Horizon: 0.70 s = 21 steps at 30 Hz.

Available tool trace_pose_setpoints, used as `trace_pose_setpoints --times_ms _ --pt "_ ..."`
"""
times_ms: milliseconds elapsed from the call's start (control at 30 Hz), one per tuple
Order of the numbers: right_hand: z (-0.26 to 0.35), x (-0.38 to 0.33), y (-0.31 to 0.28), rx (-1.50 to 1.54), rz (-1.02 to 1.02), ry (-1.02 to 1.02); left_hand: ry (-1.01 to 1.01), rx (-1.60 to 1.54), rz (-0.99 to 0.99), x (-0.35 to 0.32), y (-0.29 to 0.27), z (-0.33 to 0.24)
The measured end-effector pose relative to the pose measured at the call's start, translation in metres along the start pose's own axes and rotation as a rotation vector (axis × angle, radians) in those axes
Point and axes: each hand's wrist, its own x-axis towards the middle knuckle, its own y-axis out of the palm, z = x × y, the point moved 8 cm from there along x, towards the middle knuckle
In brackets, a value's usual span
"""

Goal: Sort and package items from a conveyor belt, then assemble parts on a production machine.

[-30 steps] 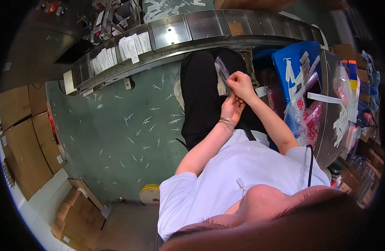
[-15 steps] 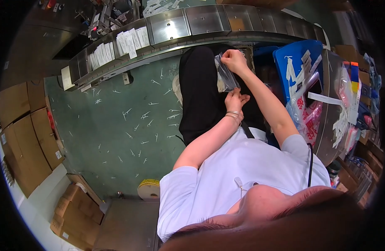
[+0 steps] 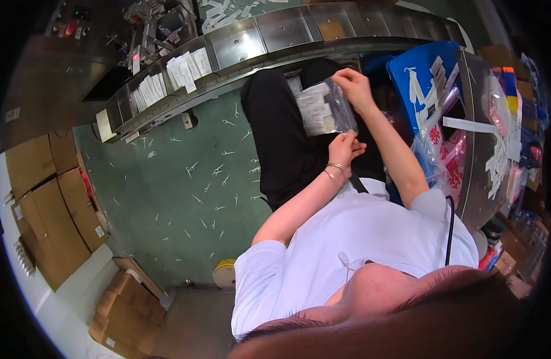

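Observation:
Between my knees lies a clear plastic bag [image 3: 342,107] with several flat white packets [image 3: 316,110] in it. Its right edge is stretched between my two hands. My left hand [image 3: 346,149], with bracelets at the wrist, pinches the near corner. At the far corner, the fingers of my right hand [image 3: 355,88] are closed on the same edge. Whether the bag's mouth is sealed cannot be made out.
A steel trough with compartments [image 3: 290,37] runs across ahead, with white packets [image 3: 188,67] in its left part. To the right are a blue bin [image 3: 401,66] and a steel table [image 3: 476,155]. Small white pieces [image 3: 218,170] litter the green floor. Cardboard boxes [image 3: 54,233] stand at left.
The bag has turned and come into fuller view, so the packets inside now show. My right hand has moved slightly to the right, and both hands keep hold of the edge.

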Motion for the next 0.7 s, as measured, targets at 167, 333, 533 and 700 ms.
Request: trace_pose_setpoints --times_ms 167,333,533,700 --pt "0.015 -0.006 -0.078 0.038 0.086 0.041 0.389 0.81 -0.094 -0.025 -0.02 -0.093" --pt "0.004 -0.009 -0.077 0.03 0.006 0.042 1.012 0.866 -0.276 0.028 -0.033 -0.17" --pt "0.026 -0.06 -0.017 0.082 0.016 -0.323 0.721 0.323 0.006 0.043 -0.018 -0.146" --pt "0.04 -0.067 0.012 -0.177 0.142 -0.365 0.786 0.307 0.119 0.022 0.002 -0.144"
